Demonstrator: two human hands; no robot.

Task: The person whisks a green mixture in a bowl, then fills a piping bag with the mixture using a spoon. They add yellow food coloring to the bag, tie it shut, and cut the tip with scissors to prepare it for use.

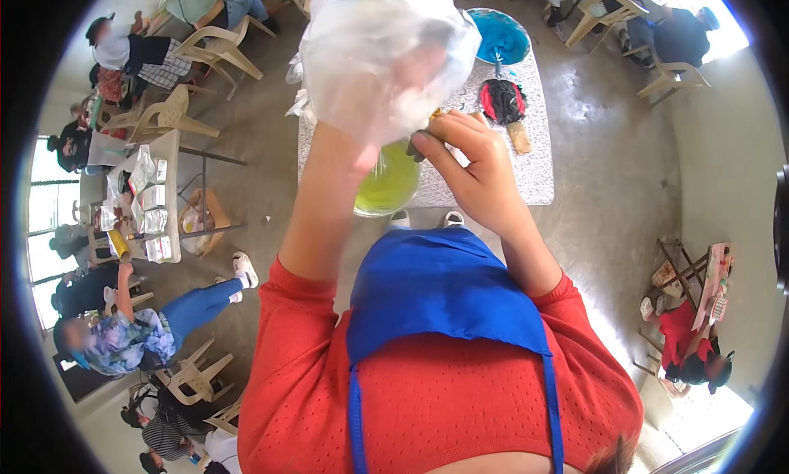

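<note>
A cloudy, translucent plastic bag (349, 51) is raised over the table and covers my left hand (419, 67). Through the film the hand is only a blur, so its fingers cannot be made out. At the bag's lower right edge, my right hand (472, 149) is closed in a pinch. A small dark bit and a speck of yellow show by its fingertips; what they hold is unclear. Below the bag, partly hidden by it, stands a clear bowl of light green mixture (386, 182).
On the speckled white table (532, 170) stand a bowl with blue mixture (499, 37) and a utensil, a black-and-red round object (503, 102) and a tan piece (519, 138). Side tables (168, 170), plastic chairs (218, 51) and several seated people surround it.
</note>
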